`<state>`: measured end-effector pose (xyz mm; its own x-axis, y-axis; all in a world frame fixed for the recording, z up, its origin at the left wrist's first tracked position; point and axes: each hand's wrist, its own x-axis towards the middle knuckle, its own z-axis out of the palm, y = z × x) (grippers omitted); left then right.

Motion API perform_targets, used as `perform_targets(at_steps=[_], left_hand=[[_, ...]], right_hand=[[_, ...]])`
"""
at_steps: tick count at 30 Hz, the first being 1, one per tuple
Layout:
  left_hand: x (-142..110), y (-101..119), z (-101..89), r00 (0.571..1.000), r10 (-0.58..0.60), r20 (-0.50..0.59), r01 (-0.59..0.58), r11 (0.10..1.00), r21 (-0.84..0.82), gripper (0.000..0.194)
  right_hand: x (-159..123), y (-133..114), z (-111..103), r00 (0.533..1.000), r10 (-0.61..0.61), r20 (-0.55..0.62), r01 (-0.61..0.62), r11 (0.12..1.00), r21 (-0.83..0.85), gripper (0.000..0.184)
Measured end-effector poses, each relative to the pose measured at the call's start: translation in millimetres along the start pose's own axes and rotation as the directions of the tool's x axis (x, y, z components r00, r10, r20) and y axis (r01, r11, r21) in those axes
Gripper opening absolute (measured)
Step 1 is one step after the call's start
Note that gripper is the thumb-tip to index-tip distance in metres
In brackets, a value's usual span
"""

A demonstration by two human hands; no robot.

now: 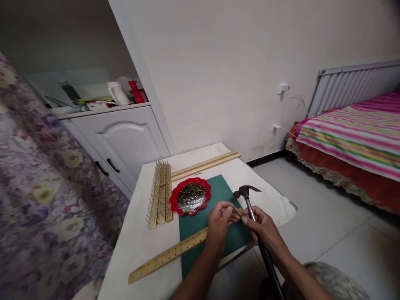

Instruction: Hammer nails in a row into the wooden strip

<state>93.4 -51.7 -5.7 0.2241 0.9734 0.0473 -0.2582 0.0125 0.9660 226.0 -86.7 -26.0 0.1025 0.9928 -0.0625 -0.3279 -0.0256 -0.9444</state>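
Note:
My left hand is closed, thumb and fingers pinching a thin brownish nail. Fingertips of my right hand meet it there, and that same hand is wrapped round a claw hammer, its head up and its black grip running down toward my lap. Below my hands a wooden strip with rows of holes lies aslant, partly over a green mat; my left hand and forearm cover part of it. Left of the mat's far end, overlapping it, stands a red scalloped dish filled with nails.
Wooden strips studded with upright nails lie at the white table's left side. More wooden strips lie along its back. A white cabinet and floral curtain stand left; a bed is at the right.

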Motion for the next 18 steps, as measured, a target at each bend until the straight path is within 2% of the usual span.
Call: perform_targets(at_steps=[5,9,14,18], left_hand=[[1.9,-0.1,5.9,0.999,0.035,0.005,-0.035,0.998,0.046,0.021],[2.8,-4.6,9.3,1.0,0.0,0.009,0.001,1.0,-0.024,0.022],[3.5,-12.4,10.5,0.998,-0.05,0.04,0.055,0.991,-0.124,0.022],[13.0,-18.0,3.7,0.999,-0.01,-0.031,0.009,1.0,-0.017,0.022]], right_hand=[[-3.9,-4.4,0.5,0.998,0.032,0.06,-0.031,0.999,-0.019,0.024],[-7.1,-6.6,1.7,0.996,0.022,0.085,-0.019,0.999,-0.029,0.025],[-4.8,-6.3,1.6,0.998,0.016,0.061,-0.013,0.999,-0.05,0.026],[-3.5,-6.8,-1.9,1.0,0.014,0.005,-0.013,0.996,-0.084,0.026]])
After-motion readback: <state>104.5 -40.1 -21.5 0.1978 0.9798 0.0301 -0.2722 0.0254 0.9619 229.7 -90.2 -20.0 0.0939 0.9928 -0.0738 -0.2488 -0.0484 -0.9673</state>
